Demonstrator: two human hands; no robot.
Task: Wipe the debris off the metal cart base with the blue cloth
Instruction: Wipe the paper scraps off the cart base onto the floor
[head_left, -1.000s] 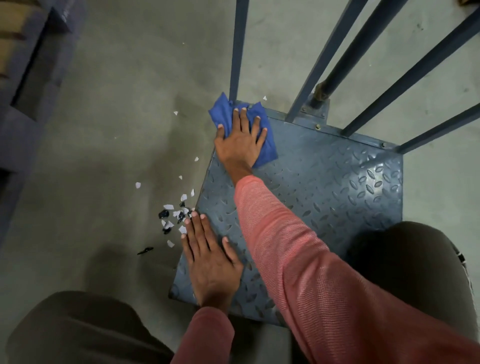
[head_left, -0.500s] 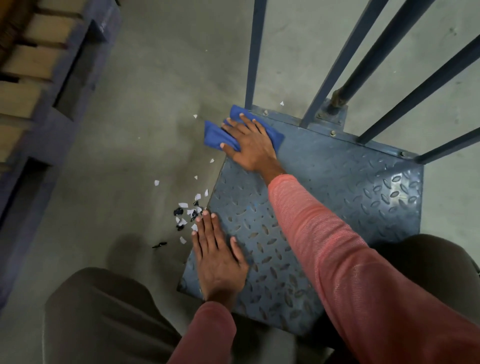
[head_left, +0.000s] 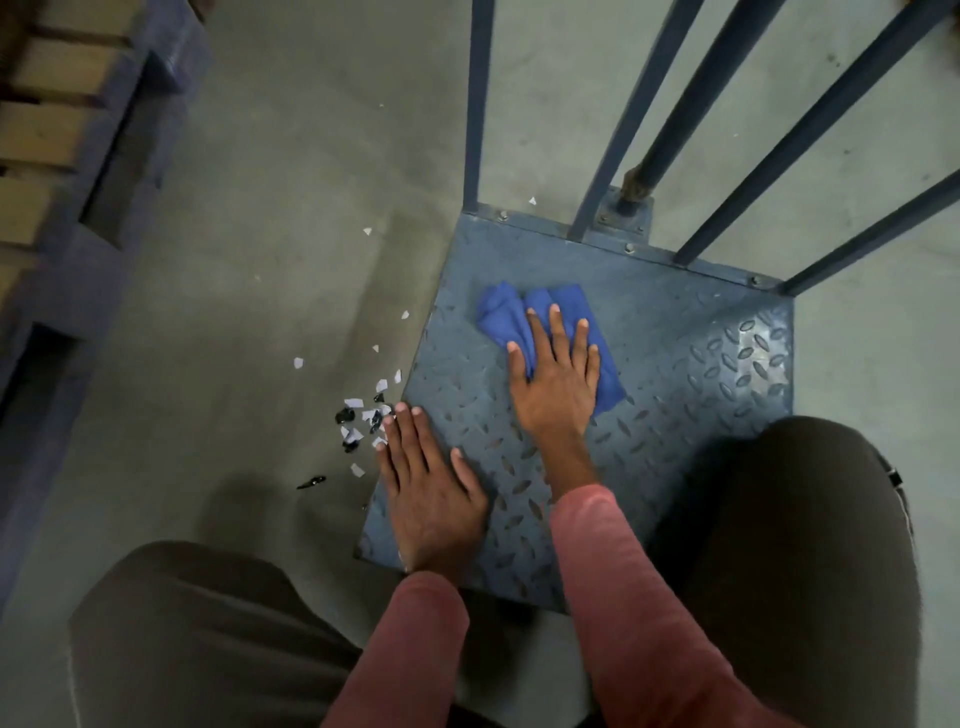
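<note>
Concrete floor (head_left: 249, 218) fills most of the view, grey and scuffed. On it sits the metal cart base (head_left: 701, 384), a blue-grey plate with a raised tread pattern and blue upright bars (head_left: 478, 104) bolted along its far edge. At the far left stands a wooden pallet (head_left: 47, 130) with blue-painted blocks. The person crouches at the near edge of the base, dark-trousered knees (head_left: 805, 519) to either side and pink sleeves (head_left: 649, 597) reaching forward. The right hand (head_left: 558, 384) lies flat, fingers straight and slightly spread, pressing the blue cloth (head_left: 506, 314) onto the far-left part of the plate; the crumpled cloth shows past the fingertips and along the hand's right side. The left hand (head_left: 431, 493) rests flat and open on the near-left corner of the base, holding nothing, its fingertips at the left edge. Just beyond that edge, on the floor, lies the debris (head_left: 358, 421): a loose cluster of small white and black scraps, with a few white bits scattered farther off.
</note>
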